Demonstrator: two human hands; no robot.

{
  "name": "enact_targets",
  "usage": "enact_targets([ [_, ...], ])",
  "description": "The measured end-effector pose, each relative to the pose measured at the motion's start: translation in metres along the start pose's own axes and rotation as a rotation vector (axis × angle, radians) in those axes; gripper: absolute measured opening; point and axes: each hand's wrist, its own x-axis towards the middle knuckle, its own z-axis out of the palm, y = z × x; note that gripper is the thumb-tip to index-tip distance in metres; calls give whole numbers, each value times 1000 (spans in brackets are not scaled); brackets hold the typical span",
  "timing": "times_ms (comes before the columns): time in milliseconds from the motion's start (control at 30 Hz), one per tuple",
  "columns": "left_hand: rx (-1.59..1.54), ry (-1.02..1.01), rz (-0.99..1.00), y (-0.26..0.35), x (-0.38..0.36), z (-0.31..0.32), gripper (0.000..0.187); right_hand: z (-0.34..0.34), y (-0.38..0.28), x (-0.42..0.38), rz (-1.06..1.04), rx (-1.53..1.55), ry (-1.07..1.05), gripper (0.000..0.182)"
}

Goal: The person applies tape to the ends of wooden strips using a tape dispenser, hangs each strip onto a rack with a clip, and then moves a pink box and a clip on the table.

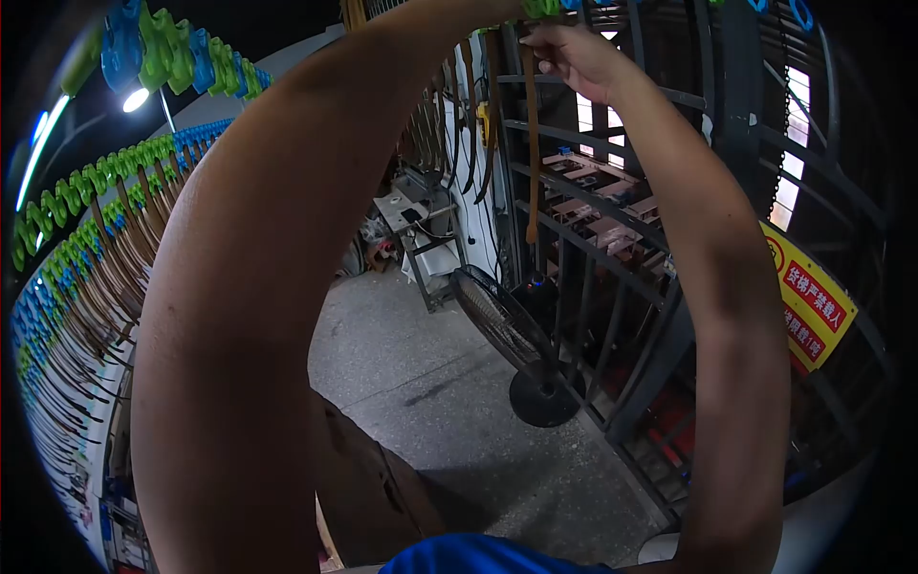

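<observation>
Both my arms are raised toward the top edge of the view. My right hand (pixel 577 63) is up there with its fingers bent in, closed at the upper end of a brown strap (pixel 533 143). The strap hangs straight down in front of the dark metal bars. Just above the fingers a green clip (pixel 542 8) shows, partly cut off by the frame. My left forearm (pixel 382 57) reaches across to the same spot, but my left hand lies beyond the top edge.
Rows of green and blue clips (pixel 91 182) holding brown straps (pixel 129 249) hang on the left. A black floor fan (pixel 502 320) stands on the concrete floor (pixel 382 335) by a metal gate (pixel 612 268). A yellow sign (pixel 813 297) is at right, a small table (pixel 406 210) behind.
</observation>
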Motion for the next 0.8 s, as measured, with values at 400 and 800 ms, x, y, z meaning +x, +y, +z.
enact_targets([
  [400,-17,-15,-10,3,9,-13,14,1,1,2,-17,56,-23,12],
  [800,-15,-29,-57,-2,-1,-41,14,4,2,8,8,118,8,13],
])
